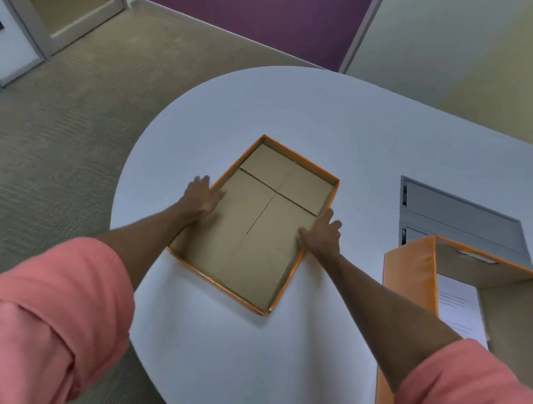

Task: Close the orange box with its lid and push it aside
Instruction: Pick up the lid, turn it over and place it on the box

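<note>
Head view, item one: the orange lid (252, 228) lies inside-up on the white table (293, 111), between your hands. Your left hand (203, 196) grips its left wall and your right hand (322, 234) its right wall, fingers curled over each rim. Item two: the orange box (408, 281) stands open, near your right forearm.
</note>
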The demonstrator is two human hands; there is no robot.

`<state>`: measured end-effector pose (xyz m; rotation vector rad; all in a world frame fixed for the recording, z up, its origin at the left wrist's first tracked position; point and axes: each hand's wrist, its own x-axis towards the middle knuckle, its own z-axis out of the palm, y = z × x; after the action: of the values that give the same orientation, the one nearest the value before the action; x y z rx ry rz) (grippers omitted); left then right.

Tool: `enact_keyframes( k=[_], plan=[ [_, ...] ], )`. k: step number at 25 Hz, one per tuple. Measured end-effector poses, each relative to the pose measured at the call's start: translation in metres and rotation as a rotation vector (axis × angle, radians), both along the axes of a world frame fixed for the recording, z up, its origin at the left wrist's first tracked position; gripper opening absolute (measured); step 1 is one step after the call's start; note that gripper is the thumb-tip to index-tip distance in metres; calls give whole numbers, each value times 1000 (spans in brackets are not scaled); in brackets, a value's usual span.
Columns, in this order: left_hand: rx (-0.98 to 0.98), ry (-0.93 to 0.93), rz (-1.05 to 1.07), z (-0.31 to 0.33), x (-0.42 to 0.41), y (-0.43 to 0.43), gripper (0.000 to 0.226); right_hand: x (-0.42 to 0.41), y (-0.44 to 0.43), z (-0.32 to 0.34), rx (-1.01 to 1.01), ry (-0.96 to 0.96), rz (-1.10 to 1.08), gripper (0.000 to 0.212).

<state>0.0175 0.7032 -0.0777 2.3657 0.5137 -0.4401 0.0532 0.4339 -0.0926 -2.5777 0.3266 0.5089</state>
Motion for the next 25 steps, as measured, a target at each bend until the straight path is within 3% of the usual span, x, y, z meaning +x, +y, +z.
enact_keyframes(
  k=[4,9,13,16,25],
  plan=[
    [-284,127,154,3,9,-6,68,1,2,-5,216,213,-238,52],
    [-344,123,346,7,9,-17,66,1,-16,-1,303,167,-271,36],
    [-372,127,297,31,6,-23,47,12,-38,29,324,112,-263,34],
    [-421,78,260,57,10,-37,62,23,-61,65,385,50,-244,31],
    [-494,-60,139,146,2,-156,60,13,-193,155,481,-34,-224,39]
  ],
)
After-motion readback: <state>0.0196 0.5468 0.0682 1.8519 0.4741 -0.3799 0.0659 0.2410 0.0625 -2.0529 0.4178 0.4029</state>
